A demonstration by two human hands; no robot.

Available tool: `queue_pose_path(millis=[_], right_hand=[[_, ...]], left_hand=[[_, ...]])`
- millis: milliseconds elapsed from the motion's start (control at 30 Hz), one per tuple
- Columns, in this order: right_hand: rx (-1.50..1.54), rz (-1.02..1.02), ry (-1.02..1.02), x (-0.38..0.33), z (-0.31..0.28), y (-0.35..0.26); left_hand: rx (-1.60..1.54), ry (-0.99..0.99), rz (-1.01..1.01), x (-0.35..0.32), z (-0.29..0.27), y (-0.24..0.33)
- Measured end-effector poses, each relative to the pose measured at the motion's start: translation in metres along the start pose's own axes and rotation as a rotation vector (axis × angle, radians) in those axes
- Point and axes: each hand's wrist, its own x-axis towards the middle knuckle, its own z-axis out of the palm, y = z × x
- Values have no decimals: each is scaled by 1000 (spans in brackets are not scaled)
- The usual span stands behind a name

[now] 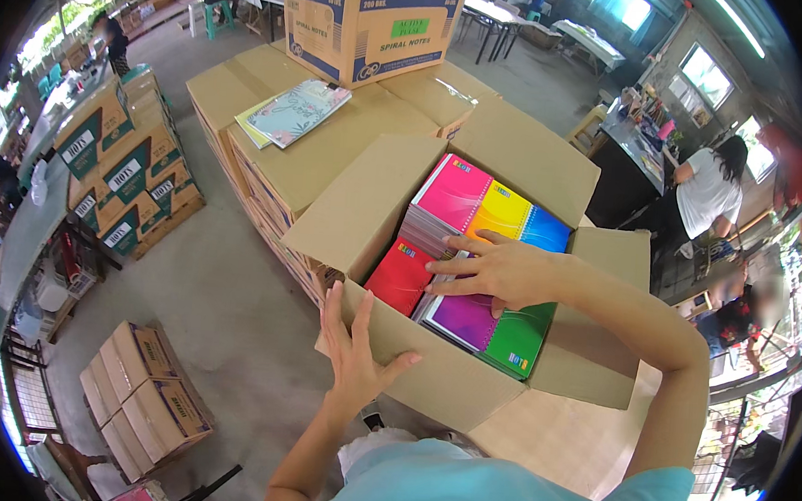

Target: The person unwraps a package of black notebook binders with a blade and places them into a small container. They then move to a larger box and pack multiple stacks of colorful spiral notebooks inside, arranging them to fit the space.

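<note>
From my distant place, through the head camera, I see the two hands at an open box (466, 383) whose flaps are folded outward. Inside it lie notebooks in stacks: pink (453, 189), yellow (505, 206) and blue (546, 230) on the far side, red (399, 280), purple (464, 320) and green (517, 338) on the near side. My right hand (514, 274) is over the middle of them, palm down, its fingers apart; I cannot tell how firmly they press. My left hand (355, 362) is at the left corner of the box, with fingers spread wide and closed on nothing, the thumb over the near flap. Beyond the left side of the box, a floral notebook (304, 114) lies on large cartons (386, 126), and a closed carton (368, 33) stands behind it. On the floor (252, 287), lower left, there are smaller cartons (148, 405).
</note>
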Motion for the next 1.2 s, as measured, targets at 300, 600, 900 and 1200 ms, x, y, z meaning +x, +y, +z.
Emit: queue_pose_path(millis=[300,600,900,1200], right_hand=[[309,71,-14,19,-25,16],[309,-62,-500,84,-18,38],[411,-85,-643,101,13,46],[382,18,-619,77,1,39]], left_hand=[[-87,13,62,-3,10,-29],[-168,67,67,-7,23,-38],[-169,-17,44,-7,23,-37],[-211,100,70,-11,38,-44]])
